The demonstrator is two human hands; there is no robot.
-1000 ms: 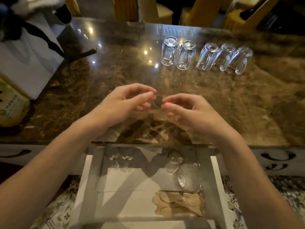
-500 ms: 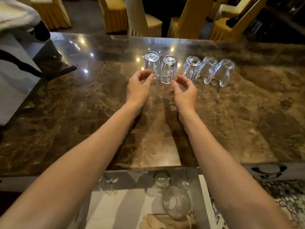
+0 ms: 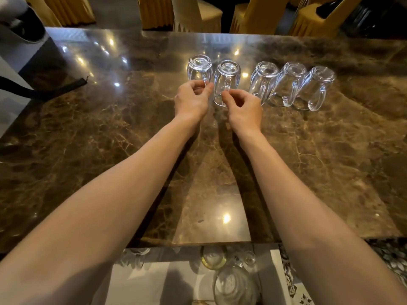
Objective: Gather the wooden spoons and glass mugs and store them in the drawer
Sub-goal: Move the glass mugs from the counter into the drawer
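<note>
Several clear glass mugs stand upside down in a row on the brown marble table (image 3: pixel 110 133). My left hand (image 3: pixel 191 102) pinches the handle of the leftmost mug (image 3: pixel 199 68). My right hand (image 3: pixel 244 108) pinches the handle of the second mug (image 3: pixel 228 77). Three more mugs (image 3: pixel 290 82) stand to the right, untouched. Below the table's near edge the open drawer (image 3: pixel 141 280) shows glassware (image 3: pixel 233 285) inside. No wooden spoon is clearly visible.
A white bag with a black strap (image 3: pixel 41 90) lies at the table's left. Yellow-covered chairs (image 3: pixel 198 16) stand behind the far edge. Patterned floor (image 3: pixel 392 254) shows at the lower right.
Both hands reached forward from near the drawer to the mug row and closed their fingers on the handles of the two leftmost mugs. The camera view has tipped up toward the table.
</note>
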